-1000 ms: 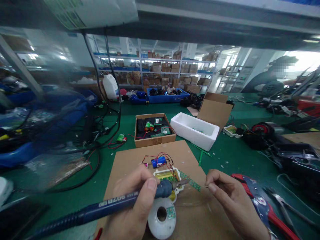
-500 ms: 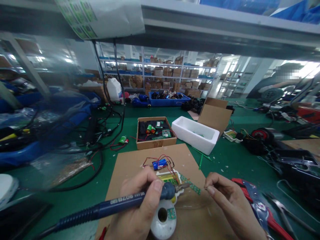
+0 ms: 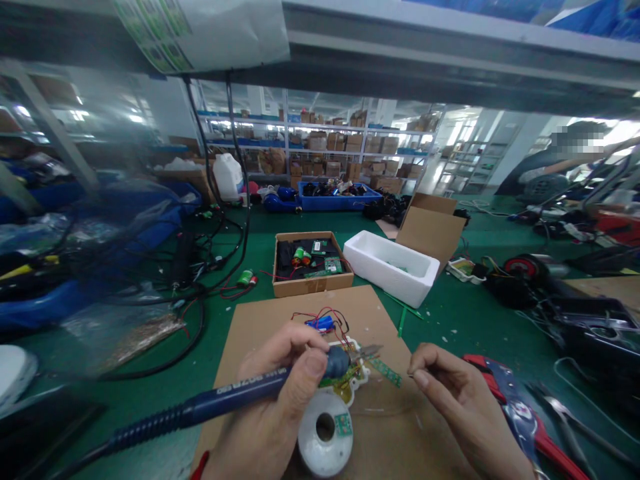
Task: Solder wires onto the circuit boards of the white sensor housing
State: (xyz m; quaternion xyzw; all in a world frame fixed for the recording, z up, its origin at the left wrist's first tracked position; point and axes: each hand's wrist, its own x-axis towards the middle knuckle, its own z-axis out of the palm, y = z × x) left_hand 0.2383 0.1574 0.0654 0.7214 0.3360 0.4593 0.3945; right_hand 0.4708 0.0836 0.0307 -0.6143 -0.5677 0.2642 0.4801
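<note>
My left hand (image 3: 283, 400) is wrapped round the handle of a soldering iron (image 3: 235, 392), whose metal tip points right, above a white-edged housing (image 3: 361, 381) with yellow and green parts inside. My right hand (image 3: 453, 393) has thumb and forefinger pinched on the end of a thin solder wire (image 3: 411, 375). A faint strand runs from near the pinch towards a spool (image 3: 320, 460), on which lies a small green circuit board (image 3: 343, 424). Between the hands lies a green circuit board strip (image 3: 387, 373). Behind the iron is a blue battery (image 3: 323, 324) with red and black wires.
A cardboard sheet (image 3: 260, 320) covers the green bench (image 3: 440, 320). Beyond it stand a carton of boards (image 3: 313, 288) and a white foam box (image 3: 385, 273). Red-handled pliers (image 3: 520, 407) lie right of my right hand. Black cables (image 3: 245, 200) hang at left.
My left hand has shifted slightly, and the soldering iron's tip now sits higher in view. My right hand keeps its pinch almost in place.
</note>
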